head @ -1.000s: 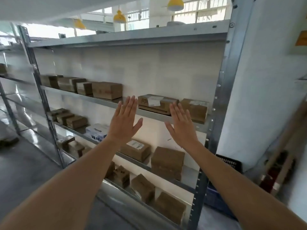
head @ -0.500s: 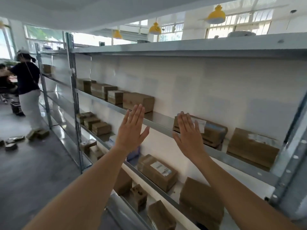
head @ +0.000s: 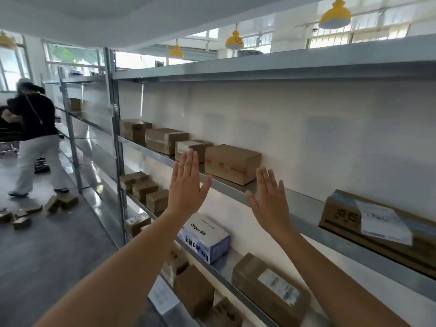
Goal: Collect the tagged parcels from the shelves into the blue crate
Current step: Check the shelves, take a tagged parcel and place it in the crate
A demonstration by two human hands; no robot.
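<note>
Two flat hands before the shelves

We are holding our left hand [head: 186, 185] and right hand [head: 270, 201] up, fingers straight and together, gripping nothing; parcels [head: 232, 162] are sitting on the shelf [head: 304, 204] behind them.

The labelled parcel [head: 387, 230] on the metal shelf [head: 306, 204] is cut off by the right edge, its label print blurred. Below that shelf, the lowest cartons [head: 226, 312] run off the bottom edge.

Matt brown cardboard parcels [head: 232, 163] sit on smooth, glossy grey metal shelves [head: 306, 201].
</note>
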